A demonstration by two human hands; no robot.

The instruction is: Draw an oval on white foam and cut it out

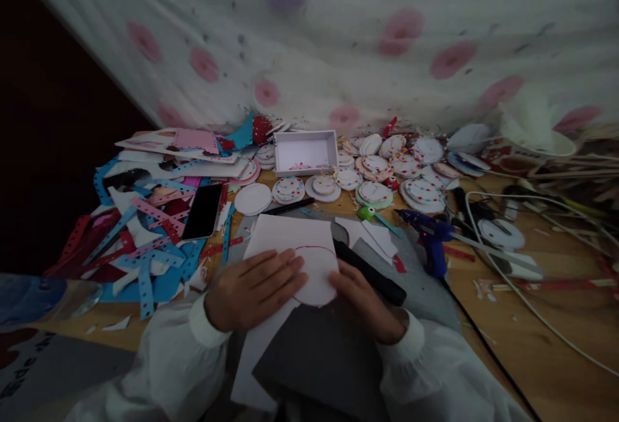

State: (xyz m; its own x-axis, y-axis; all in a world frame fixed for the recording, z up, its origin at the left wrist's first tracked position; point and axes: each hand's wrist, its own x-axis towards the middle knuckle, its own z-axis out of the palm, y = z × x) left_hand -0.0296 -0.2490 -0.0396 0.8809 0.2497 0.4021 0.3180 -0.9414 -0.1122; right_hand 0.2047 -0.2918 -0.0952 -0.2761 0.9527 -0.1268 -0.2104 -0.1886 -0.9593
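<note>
A white sheet of card [273, 231] lies before me, a curved pinkish-red line drawn across its right part. Below that line a rounded white piece [316, 280] has a curved lower edge; whether it is separate from the sheet I cannot tell. My left hand [258, 286] rests flat on the card, fingers stretched toward the curve. At the right edge of the rounded piece, my right hand [362, 296] pinches it with bent fingers, some hidden. A dark grey slab [319, 357] and another white sheet [258, 370] lie beneath.
Right: blue glue gun [430, 238], cables, black elongated object [372, 273]. Left: phone [203, 212], coloured paper scraps [155, 235], plastic bottle [53, 296]. Behind: white box [305, 151], stacked decorated paper discs [423, 193], floral curtain [314, 41]. Green frog-like piece [366, 213] near the discs.
</note>
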